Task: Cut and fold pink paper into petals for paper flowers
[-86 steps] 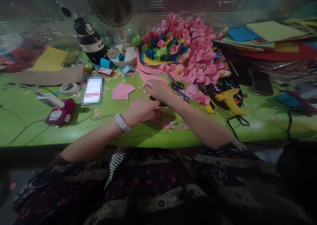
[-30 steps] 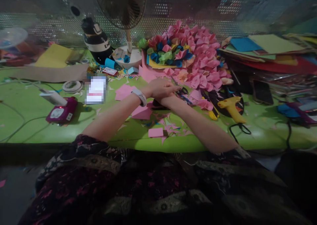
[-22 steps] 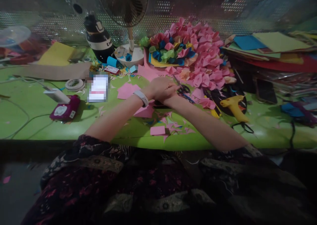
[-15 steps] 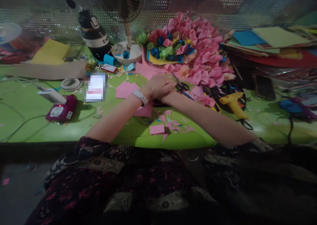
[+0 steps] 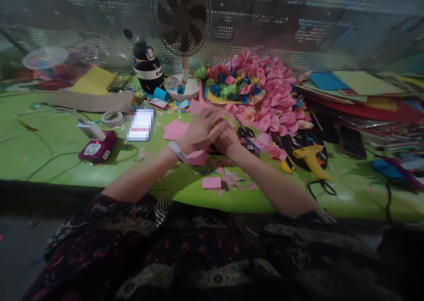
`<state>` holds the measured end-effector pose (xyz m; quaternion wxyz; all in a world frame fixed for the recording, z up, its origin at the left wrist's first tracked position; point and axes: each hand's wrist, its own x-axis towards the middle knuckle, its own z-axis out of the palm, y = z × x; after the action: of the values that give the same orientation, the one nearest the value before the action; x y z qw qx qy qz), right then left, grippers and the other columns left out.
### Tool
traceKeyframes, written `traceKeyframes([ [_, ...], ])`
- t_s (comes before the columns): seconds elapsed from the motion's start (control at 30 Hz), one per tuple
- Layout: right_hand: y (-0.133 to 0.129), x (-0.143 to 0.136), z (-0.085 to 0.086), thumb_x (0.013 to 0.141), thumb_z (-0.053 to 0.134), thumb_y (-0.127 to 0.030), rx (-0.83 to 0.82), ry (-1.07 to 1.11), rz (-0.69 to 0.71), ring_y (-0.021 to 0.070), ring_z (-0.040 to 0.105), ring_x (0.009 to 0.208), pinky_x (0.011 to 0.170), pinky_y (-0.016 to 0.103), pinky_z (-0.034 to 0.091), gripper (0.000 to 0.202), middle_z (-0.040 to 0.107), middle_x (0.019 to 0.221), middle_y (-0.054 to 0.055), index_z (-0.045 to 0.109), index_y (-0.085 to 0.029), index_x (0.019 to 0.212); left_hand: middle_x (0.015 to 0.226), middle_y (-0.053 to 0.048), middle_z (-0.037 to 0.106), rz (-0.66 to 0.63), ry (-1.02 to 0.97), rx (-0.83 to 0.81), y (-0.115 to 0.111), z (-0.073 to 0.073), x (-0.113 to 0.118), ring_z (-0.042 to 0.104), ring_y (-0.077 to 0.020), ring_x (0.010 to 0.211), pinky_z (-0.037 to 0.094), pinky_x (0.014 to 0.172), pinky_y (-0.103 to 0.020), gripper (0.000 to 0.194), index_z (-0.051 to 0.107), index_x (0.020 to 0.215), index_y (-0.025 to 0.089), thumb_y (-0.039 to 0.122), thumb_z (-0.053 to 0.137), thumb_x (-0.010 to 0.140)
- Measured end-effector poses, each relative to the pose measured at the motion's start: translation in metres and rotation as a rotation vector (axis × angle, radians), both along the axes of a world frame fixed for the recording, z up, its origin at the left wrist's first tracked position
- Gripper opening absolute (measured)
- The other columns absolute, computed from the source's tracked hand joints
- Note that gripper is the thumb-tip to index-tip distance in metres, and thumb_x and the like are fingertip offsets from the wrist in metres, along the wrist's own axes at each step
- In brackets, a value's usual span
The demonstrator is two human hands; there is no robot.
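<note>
Above the middle of the table, my left hand (image 5: 204,131), with a white band (image 5: 177,151) at its wrist, is clasped together with my right hand (image 5: 228,135). The fingers of both are closed over each other, and no object shows in them; the palms are hidden. A dark object lies partly covered beneath them. Pink paper pieces (image 5: 176,129) lie just left of my hands, with a small pink paper block (image 5: 211,183) and cut scraps nearer the front edge. Black-handled scissors (image 5: 245,131) rest to the right.
Behind are a pile of folded pink paper flowers (image 5: 274,89), a fan (image 5: 182,22) and a black bottle (image 5: 148,71). A lit phone (image 5: 141,124) and purple power adapter (image 5: 97,148) lie left. To the right are a yellow glue gun (image 5: 311,159), a dark phone (image 5: 353,141) and paper sheets (image 5: 364,84).
My view has tilted up and shifted left, so the table sits lower and further right in the picture. Both hands stay clasped, with the fingers shifted slightly and the wrists a little further apart.
</note>
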<state>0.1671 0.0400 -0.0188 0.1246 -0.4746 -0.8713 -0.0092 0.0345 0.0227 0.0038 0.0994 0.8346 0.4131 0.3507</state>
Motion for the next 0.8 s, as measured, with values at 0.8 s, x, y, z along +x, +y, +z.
traceKeyframes([
  [0.8,-0.007,0.015,0.014,0.095,0.049,-0.022,-0.122,0.313,0.021,0.0233,0.064,0.108,0.097,0.035,0.043,0.026,0.073,0.113,0.011,0.071,-0.016,0.106,0.065,-0.004,0.068,-0.116,-0.079,-0.876,0.0,-0.019,-0.033,0.059,-0.0154,0.059,0.04,0.056,-0.026,0.023,0.065,0.07,0.015,0.034,0.077,0.067],
])
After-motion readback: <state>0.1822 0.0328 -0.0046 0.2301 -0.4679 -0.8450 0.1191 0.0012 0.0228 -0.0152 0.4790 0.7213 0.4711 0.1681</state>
